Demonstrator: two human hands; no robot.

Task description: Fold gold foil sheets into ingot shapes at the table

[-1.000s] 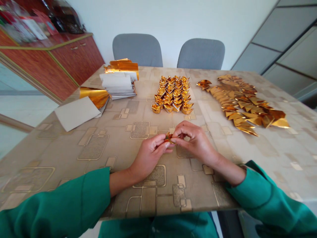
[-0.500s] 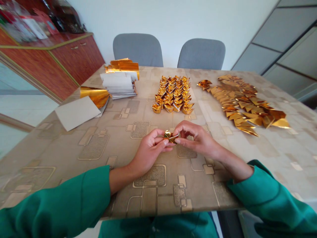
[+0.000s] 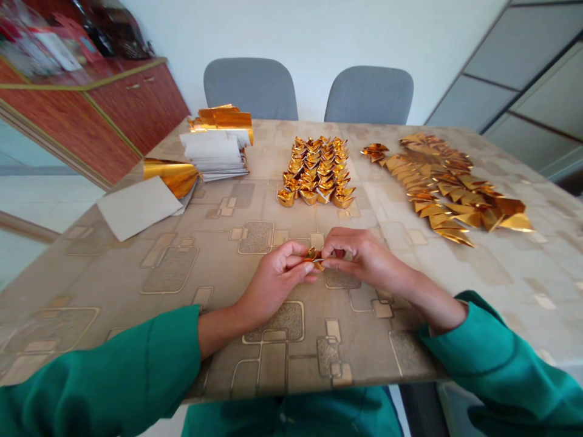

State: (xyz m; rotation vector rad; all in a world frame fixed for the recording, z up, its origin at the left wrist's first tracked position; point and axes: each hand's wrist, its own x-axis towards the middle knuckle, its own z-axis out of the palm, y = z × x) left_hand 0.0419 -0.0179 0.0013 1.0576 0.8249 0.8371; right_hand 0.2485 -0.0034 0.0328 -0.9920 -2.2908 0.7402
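Observation:
A small folded gold foil paper (image 3: 312,255) is held above the near half of the table, between both hands. My left hand (image 3: 285,270) pinches its left side with thumb and fingers. My right hand (image 3: 350,255) grips its right end, the thumb underneath and the curled fingers on top. Much of the paper is hidden by the fingers. Beyond the hands stand rows of finished-looking gold paper ingots (image 3: 317,170), packed close together.
Flat folded gold paper pieces (image 3: 449,188) lie overlapping at the right. At the left are a stack of white-backed foil sheets (image 3: 214,155) and a loose white sheet (image 3: 139,208). Two grey chairs (image 3: 249,90) stand behind the patterned table (image 3: 182,328).
The gold foil paper has been turned and squeezed, so less of its shiny face shows. My right hand has shifted slightly down and left, its fingers closer around the paper's end.

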